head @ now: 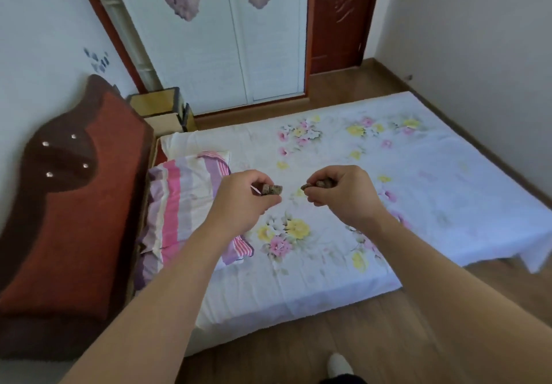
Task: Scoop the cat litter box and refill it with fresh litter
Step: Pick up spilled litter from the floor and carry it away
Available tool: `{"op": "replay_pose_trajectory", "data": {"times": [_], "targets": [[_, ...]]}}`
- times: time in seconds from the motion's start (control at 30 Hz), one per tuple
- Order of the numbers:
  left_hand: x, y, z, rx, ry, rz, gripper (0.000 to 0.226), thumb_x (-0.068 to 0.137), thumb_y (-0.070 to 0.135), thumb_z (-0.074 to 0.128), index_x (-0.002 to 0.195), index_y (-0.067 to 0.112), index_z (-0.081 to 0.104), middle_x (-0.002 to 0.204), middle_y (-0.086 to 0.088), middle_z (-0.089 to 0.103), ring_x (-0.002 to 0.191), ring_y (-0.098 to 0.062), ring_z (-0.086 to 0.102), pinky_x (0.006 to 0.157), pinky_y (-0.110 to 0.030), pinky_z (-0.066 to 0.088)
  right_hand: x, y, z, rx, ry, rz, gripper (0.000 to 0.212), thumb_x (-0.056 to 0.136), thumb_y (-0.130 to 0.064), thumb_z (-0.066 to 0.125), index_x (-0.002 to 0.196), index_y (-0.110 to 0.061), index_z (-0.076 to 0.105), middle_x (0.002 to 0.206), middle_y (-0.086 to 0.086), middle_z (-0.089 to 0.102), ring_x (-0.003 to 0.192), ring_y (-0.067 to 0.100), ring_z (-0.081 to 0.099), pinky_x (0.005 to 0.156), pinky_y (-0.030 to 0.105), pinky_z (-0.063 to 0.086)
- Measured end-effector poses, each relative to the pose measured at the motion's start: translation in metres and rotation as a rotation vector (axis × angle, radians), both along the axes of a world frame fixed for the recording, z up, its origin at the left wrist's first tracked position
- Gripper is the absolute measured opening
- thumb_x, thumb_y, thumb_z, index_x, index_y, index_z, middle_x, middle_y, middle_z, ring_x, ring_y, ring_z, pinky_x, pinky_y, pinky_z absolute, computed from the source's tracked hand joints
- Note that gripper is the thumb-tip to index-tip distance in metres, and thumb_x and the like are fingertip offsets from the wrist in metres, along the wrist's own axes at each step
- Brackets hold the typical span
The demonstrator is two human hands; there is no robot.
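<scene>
My left hand (243, 197) is held out over the bed, its fingers closed on small brownish speckled lumps (272, 189) and a thin white sliver. My right hand (343, 189) hovers just to the right of it, pinching similar brown lumps (317, 185) between fingers and thumb. The two hands are a short gap apart, above the flowered sheet. No litter box, scoop or litter bag shows in this view.
A bed with a white flowered sheet (343, 156) fills the middle. A striped pillow (185, 204) lies at its left beside a red-brown headboard (74, 204). A nightstand (162, 109), a white wardrobe (215, 40) and a brown door (340, 16) stand behind. Wooden floor (358, 339) runs below.
</scene>
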State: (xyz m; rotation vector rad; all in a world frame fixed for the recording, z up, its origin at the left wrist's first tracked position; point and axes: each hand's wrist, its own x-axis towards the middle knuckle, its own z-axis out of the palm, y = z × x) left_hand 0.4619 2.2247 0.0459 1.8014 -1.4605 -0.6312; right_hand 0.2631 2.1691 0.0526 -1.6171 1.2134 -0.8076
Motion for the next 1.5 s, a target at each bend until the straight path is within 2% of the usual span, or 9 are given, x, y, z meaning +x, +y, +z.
{"op": "replay_pose_trajectory", "data": {"times": [0.07,0.17,0.33,0.5,0.8,0.97,1.07,1.23,1.5], "targets": [[-0.021,-0.016,0.002,-0.002,-0.017,-0.104,0.018,0.074,0.018,0.084,0.084,0.019,0.07,0.072,0.002,0.068,0.055,-0.014,0.067,0.055,-0.026,0.052,-0.027,0.006,0.0,0.006,0.022,-0.104,0.006,0.08,-0.006,0.078,0.083,-0.01,0.074,0.072,0.006,0.072,0.064,0.016,0.072,0.061,0.024,0.057],[-0.061,-0.036,0.003,-0.001,-0.011,-0.257,0.017,0.074,0.019,0.084,0.083,0.02,0.07,0.073,0.001,0.068,0.054,-0.013,0.066,0.051,-0.021,0.049,-0.071,0.017,-0.001,0.02,0.031,-0.263,0.007,0.079,-0.007,0.078,0.083,-0.01,0.074,0.073,0.006,0.073,0.065,0.016,0.073,0.065,0.028,0.06],[-0.133,-0.057,0.005,0.0,-0.001,-0.456,0.019,0.074,0.02,0.085,0.084,0.019,0.07,0.072,0.002,0.068,0.056,-0.014,0.065,0.055,-0.024,0.051,-0.139,0.039,0.001,0.023,0.073,-0.466,0.008,0.079,-0.008,0.079,0.085,-0.008,0.074,0.074,0.007,0.073,0.059,0.01,0.071,0.058,0.02,0.057],[-0.202,-0.071,0.012,-0.014,0.009,-0.615,0.017,0.074,0.015,0.084,0.08,0.019,0.069,0.07,0.002,0.066,0.052,-0.013,0.063,0.051,-0.025,0.05,-0.201,0.054,0.006,0.013,0.072,-0.608,0.007,0.08,-0.011,0.079,0.085,-0.012,0.074,0.077,0.005,0.075,0.068,0.017,0.074,0.066,0.027,0.061],[-0.337,-0.088,0.032,-0.07,0.02,-0.857,0.016,0.075,0.015,0.083,0.081,0.019,0.068,0.071,0.002,0.067,0.057,-0.015,0.065,0.053,-0.023,0.053,-0.305,0.088,0.02,-0.001,0.043,-0.877,0.008,0.08,-0.01,0.078,0.085,-0.014,0.074,0.075,0.0,0.074,0.067,0.012,0.073,0.075,0.033,0.062],[-0.399,-0.088,0.021,-0.025,0.028,-1.018,0.016,0.074,0.015,0.083,0.081,0.017,0.068,0.071,-0.001,0.068,0.058,-0.02,0.065,0.058,-0.031,0.055,-0.346,0.107,0.018,-0.001,0.11,-1.03,0.01,0.078,-0.011,0.08,0.085,-0.015,0.075,0.072,-0.003,0.072,0.056,0.001,0.067,0.055,0.012,0.05],[-0.426,-0.097,0.016,-0.023,0.026,-1.123,0.017,0.073,0.015,0.083,0.079,0.019,0.068,0.071,0.0,0.068,0.057,-0.018,0.064,0.061,-0.031,0.055,-0.359,0.116,0.012,0.016,0.171,-1.143,0.01,0.077,-0.015,0.081,0.08,-0.021,0.074,0.07,-0.003,0.073,0.061,0.008,0.07,0.063,0.025,0.058],[-0.452,-0.124,0.016,-0.03,0.064,-1.287,0.021,0.072,0.016,0.084,0.073,0.026,0.066,0.067,0.004,0.066,0.056,-0.012,0.06,0.06,-0.025,0.051,-0.358,0.111,0.013,0.022,0.16,-1.316,0.012,0.077,-0.015,0.081,0.076,-0.024,0.074,0.068,-0.003,0.074,0.067,0.016,0.073,0.074,0.04,0.062],[-0.471,-0.161,0.011,-0.019,0.08,-1.487,0.018,0.072,0.017,0.084,0.079,0.022,0.068,0.073,0.001,0.069,0.064,-0.018,0.064,0.064,-0.03,0.053,-0.34,0.089,0.01,-0.025,0.131,-1.464,0.012,0.078,-0.013,0.08,0.077,-0.022,0.074,0.069,-0.001,0.074,0.067,0.013,0.073,0.074,0.036,0.062]]}}
